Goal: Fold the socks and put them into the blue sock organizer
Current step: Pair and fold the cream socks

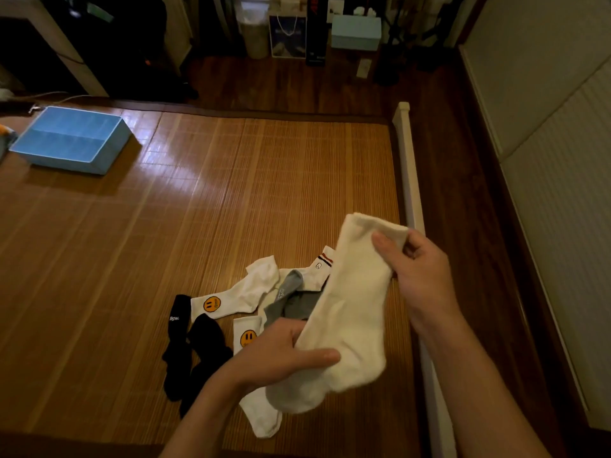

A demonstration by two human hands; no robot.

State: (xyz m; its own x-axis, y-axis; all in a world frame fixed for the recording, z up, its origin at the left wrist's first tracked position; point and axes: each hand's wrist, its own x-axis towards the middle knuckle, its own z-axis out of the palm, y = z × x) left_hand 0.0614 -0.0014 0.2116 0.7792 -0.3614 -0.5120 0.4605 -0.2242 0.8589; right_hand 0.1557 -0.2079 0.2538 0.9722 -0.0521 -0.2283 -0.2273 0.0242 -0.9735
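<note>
Head view: left hand point(281, 353) and right hand point(421, 271), grip clamped on cream sock point(353, 309); black sock point(177, 338) reads roughly "BJW."

One head view, worn high, facing forward and steeply down over the mat point(231, 193). Wide-angle, so lines bow: the rail point(410, 180) along the mat's right edge curves. Nearest the lens, low and right of centre, are left hand point(284, 352), right hand point(420, 272) and the sock point(357, 309) between them; forearms enter from the bottom edge. The pile point(251, 292) lies just beyond. The organizer point(66, 160) sits far off by the mat's far left corner. Top of frame takes in floor point(297, 84); wall point(545, 110) at right.
</note>
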